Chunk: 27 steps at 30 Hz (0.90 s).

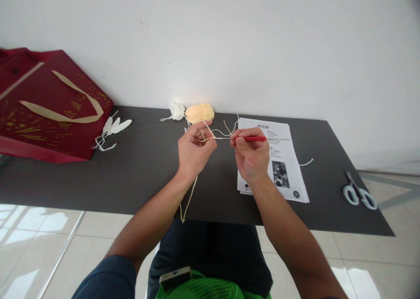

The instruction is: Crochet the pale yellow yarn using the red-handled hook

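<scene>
My right hand is closed round the red handle of a crochet hook, which lies level and points left. The hook's thin metal tip meets pale yellow yarn at the fingers of my left hand. That hand pinches the yarn, with a strand running over its raised fingers and a tail hanging down past the wrist to the table's front edge. Behind my left hand sit a yellow ball of yarn and a smaller white ball of yarn.
Printed sheets lie under and beside my right hand. Scissors rest near the right end of the dark table. On the left stand a red gift bag and some white crocheted pieces. A white wall borders the back.
</scene>
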Each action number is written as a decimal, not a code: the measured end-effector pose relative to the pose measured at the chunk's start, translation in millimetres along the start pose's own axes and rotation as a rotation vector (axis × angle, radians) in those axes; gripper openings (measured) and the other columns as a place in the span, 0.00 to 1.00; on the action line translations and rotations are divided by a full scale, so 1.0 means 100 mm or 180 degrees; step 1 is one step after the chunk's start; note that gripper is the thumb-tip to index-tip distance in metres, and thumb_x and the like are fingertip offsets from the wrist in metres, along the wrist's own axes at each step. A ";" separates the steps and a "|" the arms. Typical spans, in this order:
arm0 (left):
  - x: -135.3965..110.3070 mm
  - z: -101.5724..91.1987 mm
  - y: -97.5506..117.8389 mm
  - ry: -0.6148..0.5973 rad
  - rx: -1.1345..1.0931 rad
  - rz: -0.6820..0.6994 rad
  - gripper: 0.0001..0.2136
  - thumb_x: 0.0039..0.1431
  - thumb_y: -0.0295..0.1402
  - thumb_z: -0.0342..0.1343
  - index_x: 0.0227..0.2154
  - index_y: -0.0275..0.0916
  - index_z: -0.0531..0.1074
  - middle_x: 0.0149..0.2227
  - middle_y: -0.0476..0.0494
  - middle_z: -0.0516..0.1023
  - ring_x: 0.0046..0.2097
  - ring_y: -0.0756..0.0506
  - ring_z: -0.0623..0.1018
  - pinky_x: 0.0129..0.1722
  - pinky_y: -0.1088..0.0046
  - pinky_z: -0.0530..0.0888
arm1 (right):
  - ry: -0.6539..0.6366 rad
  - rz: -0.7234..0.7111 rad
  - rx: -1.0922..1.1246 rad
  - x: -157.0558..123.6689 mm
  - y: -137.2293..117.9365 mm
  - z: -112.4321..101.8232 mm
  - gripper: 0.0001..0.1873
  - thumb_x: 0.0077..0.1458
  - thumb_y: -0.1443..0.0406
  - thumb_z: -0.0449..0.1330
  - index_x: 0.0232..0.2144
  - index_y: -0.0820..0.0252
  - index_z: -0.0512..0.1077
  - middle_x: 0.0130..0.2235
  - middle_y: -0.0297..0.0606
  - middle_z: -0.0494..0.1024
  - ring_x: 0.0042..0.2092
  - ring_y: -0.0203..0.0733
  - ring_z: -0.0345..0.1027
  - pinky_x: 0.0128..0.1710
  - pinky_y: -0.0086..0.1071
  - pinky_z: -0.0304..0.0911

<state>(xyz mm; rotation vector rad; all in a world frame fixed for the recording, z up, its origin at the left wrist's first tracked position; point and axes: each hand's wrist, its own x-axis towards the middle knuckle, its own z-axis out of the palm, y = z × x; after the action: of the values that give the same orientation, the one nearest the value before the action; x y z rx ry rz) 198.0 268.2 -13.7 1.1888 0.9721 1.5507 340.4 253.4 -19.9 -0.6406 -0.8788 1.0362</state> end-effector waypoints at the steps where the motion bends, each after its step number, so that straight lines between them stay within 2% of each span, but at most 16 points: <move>1: 0.00 0.00 0.00 0.0008 0.0007 -0.0002 0.20 0.47 0.22 0.63 0.45 0.41 0.81 0.28 0.52 0.77 0.27 0.54 0.71 0.27 0.77 0.67 | 0.0009 -0.0025 -0.0066 0.00 0.01 0.00 0.11 0.51 0.62 0.76 0.32 0.51 0.77 0.34 0.31 0.82 0.33 0.34 0.73 0.35 0.30 0.72; 7: 0.00 0.02 0.03 0.0104 0.0032 -0.0012 0.20 0.45 0.21 0.63 0.44 0.40 0.80 0.28 0.53 0.77 0.27 0.54 0.72 0.26 0.77 0.66 | 0.0028 -0.0259 -0.0414 -0.03 0.06 -0.03 0.11 0.52 0.61 0.75 0.33 0.50 0.76 0.36 0.31 0.82 0.35 0.37 0.76 0.37 0.34 0.75; 14: -0.01 0.02 0.06 0.0305 0.0232 0.0120 0.18 0.45 0.21 0.63 0.41 0.40 0.79 0.27 0.54 0.76 0.26 0.54 0.71 0.27 0.78 0.67 | -0.0063 -0.0613 -0.0582 -0.08 0.07 0.00 0.10 0.54 0.68 0.73 0.36 0.49 0.79 0.38 0.32 0.84 0.39 0.38 0.79 0.42 0.37 0.75; 20: -0.01 0.00 0.06 0.0482 0.0349 0.0092 0.18 0.45 0.21 0.65 0.41 0.40 0.79 0.27 0.54 0.77 0.26 0.55 0.70 0.27 0.78 0.67 | -0.0069 -0.0966 -0.1180 -0.14 0.05 0.05 0.07 0.57 0.66 0.71 0.35 0.48 0.78 0.38 0.33 0.85 0.40 0.42 0.81 0.41 0.42 0.78; 27: 0.01 -0.02 -0.08 0.0571 0.0194 0.0075 0.17 0.48 0.23 0.65 0.43 0.41 0.79 0.28 0.54 0.77 0.26 0.54 0.72 0.29 0.77 0.69 | -0.0449 -0.1476 -0.1553 -0.18 0.11 0.01 0.13 0.59 0.68 0.68 0.41 0.40 0.81 0.42 0.34 0.87 0.42 0.45 0.82 0.41 0.46 0.80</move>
<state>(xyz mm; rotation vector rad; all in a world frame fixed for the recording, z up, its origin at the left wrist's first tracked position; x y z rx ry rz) 197.3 271.4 -21.1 1.1206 1.1329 1.6789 330.4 241.1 -33.5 -0.7255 -1.3489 0.4496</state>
